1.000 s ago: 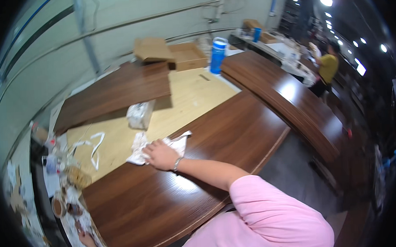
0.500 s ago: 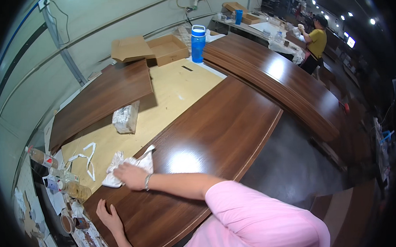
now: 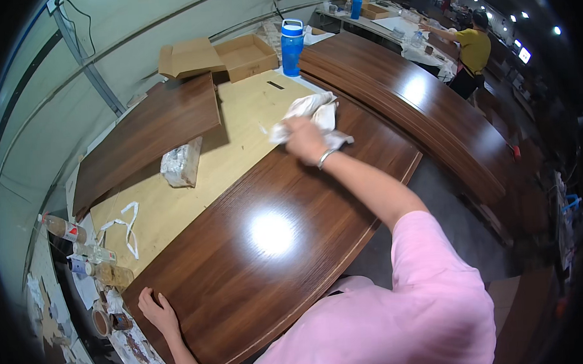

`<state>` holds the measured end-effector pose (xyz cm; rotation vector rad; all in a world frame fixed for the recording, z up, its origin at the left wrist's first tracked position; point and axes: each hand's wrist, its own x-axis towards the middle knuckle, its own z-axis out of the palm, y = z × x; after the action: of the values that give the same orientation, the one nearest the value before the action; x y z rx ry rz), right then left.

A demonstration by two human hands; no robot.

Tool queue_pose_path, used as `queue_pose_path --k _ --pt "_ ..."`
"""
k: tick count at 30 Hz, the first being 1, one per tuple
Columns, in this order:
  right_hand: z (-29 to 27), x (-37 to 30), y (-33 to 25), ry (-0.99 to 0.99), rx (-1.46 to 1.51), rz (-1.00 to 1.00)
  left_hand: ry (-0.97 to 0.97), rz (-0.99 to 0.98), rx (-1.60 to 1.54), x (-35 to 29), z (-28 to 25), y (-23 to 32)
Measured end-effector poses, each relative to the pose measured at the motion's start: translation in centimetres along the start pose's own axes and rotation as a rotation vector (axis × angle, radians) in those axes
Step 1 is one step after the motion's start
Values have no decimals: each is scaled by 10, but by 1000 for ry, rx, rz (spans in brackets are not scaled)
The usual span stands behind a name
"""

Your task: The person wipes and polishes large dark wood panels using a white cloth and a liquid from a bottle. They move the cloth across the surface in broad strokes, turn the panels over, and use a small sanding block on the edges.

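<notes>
Upper centre, the right hand (image 3: 305, 141) clamps a crumpled white cloth (image 3: 315, 107) against the brown board (image 3: 223, 250) spanning mid-frame; lower left, the left hand (image 3: 159, 313), fingers apart, probably steadies it (a wrapped block (image 3: 181, 163), centre-left, seemingly props a 2nd panel (image 3: 156, 126)).

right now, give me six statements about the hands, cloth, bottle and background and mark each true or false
1. The right hand holds a white cloth. True.
2. The left hand holds the white cloth too. False: it rests on the nearest brown board.
3. A blue bottle stands beside the open box. True.
4. The blue bottle lies on its side. False: it is upright.
5. A person in a yellow top is in the background. True.
6. The bracelet is on the left wrist. False: it is on the right.
</notes>
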<state>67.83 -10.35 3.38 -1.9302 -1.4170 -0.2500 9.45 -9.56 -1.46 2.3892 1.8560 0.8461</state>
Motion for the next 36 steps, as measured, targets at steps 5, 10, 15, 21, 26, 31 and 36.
queue_pose_path --k 5,10,15,21,26,31,36 --pt "66 -82 -108 -268 212 -517 -9 20 13 -2 -1 -1" --pt "51 -46 -44 -429 192 -300 -20 7 48 -5 -4 -1" --pt "9 3 119 -165 -92 -185 -29 -15 95 -4 -5 1" --pt "-28 39 201 66 129 246 -22 -40 124 -5 1 -3" --pt "-87 70 187 -128 788 489 -9 -18 164 -4 -5 1" --pt "-35 41 164 -360 271 267 -26 -56 149 -2 4 6" --pt "26 -2 91 -349 -94 -310 1 -7 203 0 10 8"
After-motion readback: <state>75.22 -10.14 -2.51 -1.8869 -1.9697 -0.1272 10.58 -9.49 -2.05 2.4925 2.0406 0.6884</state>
